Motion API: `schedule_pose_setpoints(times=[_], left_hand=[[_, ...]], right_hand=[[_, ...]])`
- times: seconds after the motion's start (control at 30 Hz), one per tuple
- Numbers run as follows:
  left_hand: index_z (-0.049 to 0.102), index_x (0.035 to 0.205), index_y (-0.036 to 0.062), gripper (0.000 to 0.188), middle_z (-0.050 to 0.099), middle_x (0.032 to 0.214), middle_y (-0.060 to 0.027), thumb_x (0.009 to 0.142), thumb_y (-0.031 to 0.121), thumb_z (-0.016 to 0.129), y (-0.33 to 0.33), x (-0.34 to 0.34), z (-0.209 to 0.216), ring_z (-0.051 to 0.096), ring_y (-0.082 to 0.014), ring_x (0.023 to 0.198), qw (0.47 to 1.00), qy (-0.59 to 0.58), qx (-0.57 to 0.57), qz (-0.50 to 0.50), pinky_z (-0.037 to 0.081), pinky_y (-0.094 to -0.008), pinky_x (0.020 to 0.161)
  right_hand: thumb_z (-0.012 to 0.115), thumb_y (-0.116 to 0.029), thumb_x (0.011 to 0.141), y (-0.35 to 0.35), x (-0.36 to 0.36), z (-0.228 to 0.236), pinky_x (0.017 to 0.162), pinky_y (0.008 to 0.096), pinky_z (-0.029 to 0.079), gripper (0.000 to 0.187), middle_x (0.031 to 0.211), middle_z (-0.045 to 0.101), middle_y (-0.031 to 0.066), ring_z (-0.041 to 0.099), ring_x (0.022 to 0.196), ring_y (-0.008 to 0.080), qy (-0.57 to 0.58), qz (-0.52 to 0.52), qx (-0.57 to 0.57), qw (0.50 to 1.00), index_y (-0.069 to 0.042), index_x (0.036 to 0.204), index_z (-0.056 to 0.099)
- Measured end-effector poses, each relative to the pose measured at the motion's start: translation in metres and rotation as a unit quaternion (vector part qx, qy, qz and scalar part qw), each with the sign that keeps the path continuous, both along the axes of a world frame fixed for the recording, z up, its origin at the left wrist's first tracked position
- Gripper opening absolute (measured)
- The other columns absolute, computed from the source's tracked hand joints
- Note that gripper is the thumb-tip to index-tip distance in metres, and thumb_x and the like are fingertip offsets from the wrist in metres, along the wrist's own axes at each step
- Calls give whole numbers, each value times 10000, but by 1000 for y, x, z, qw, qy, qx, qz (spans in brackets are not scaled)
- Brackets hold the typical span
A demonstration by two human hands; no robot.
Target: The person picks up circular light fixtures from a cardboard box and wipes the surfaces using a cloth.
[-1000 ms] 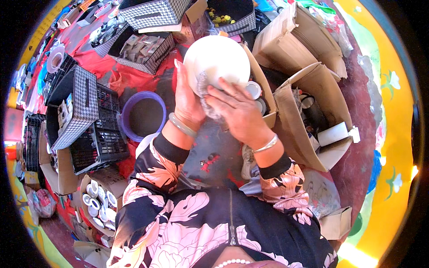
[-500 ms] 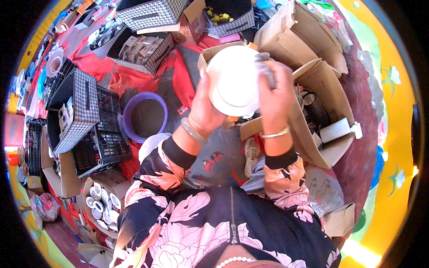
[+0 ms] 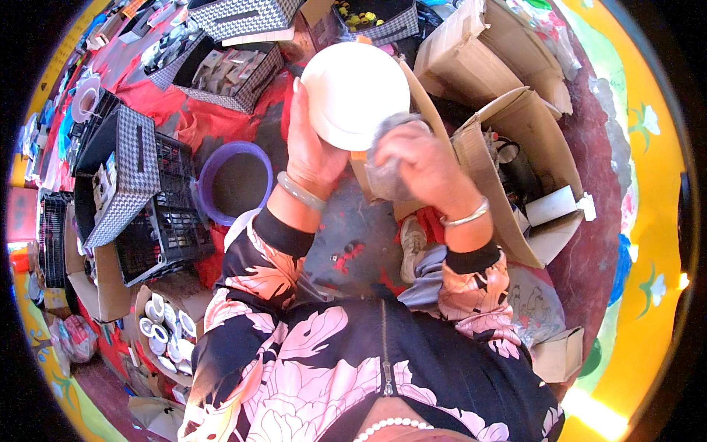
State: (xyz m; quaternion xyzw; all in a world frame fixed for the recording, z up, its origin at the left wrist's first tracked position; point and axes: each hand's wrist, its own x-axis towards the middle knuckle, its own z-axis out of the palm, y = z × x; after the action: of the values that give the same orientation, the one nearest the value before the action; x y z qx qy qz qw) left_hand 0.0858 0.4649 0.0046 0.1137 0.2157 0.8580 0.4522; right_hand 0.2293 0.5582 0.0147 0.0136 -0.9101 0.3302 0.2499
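A white round dish [image 3: 355, 92], so brightly lit that its depth is hard to make out, is held up in front of me. My left hand [image 3: 312, 147] grips its left and lower edge, thumb upright along the rim. In my right hand [image 3: 426, 156] is a bunched grey cloth [image 3: 386, 175], pressed near the dish's lower right edge. The fingers are closed around the cloth and slightly blurred. Behind the dish, an opened cardboard box [image 3: 421, 96] is partly hidden.
A purple tub [image 3: 208, 193] with murky contents stands left, beside black crates [image 3: 177, 230] and a houndstooth-patterned bin [image 3: 141, 166]. Lower left, a carton [image 3: 140, 309] holds several white dishes [image 3: 177, 348]. Right, an open carton [image 3: 482, 166] contains dark and white items.
The dish has moved up and left with my left hand. My right hand and the cloth have come down from its upper right edge to its lower right.
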Motion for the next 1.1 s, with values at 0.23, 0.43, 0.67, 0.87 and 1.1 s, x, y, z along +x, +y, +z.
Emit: schedule_pose_setpoints(times=[0.23, 0.43, 0.67, 0.87, 1.1], left_hand=[[374, 1351, 60, 627, 470, 1334, -108, 926, 522, 363, -1, -2, -1, 454, -296, 1222, 1000, -15, 19, -7, 361, -438, 1027], [387, 1339, 69, 626, 479, 1323, -103, 931, 541, 335, 3, 16, -2, 465, -280, 1210, 999, -28, -3, -23, 361, -430, 1024], [410, 1316, 66, 639, 513, 1266, -109, 924, 565, 334, 2, 1, -9, 503, -281, 1140, 998, -34, 42, -25, 393, -415, 984], [402, 1323, 32, 712, 520, 1259, -142, 900, 602, 355, -5, -7, -11, 540, -292, 1097, 998, -30, 40, -32, 440, -406, 941], [366, 1356, 65, 650, 475, 1327, -117, 928, 553, 326, -6, -9, 0, 471, -288, 1208, 1000, 16, 11, 13, 387, -432, 1008]], right_hand=[[623, -52, 803, 49, 37, 9, 782, 314, 484, 221, 963, 647, 108, 620, 882, 212, 161, -369, -132, 906, -41, 1023, 618], [629, -78, 764, 12, -13, -19, 907, 386, 407, 272, 1089, 582, 113, 534, 1015, 285, 130, -343, 72, 927, -34, 1032, 610], [622, 17, 710, -44, -29, -25, 894, 364, 435, 299, 1054, 610, 115, 559, 985, 292, 123, -230, 31, 965, -28, 1004, 641], [564, 41, 682, -42, -37, -17, 866, 387, 441, 287, 1039, 605, 106, 554, 962, 316, 113, -86, 63, 988, -23, 953, 632], [528, 0, 713, 17, 4, -11, 850, 411, 447, 215, 976, 609, 131, 558, 920, 342, 58, -213, 167, 961, -8, 908, 617]])
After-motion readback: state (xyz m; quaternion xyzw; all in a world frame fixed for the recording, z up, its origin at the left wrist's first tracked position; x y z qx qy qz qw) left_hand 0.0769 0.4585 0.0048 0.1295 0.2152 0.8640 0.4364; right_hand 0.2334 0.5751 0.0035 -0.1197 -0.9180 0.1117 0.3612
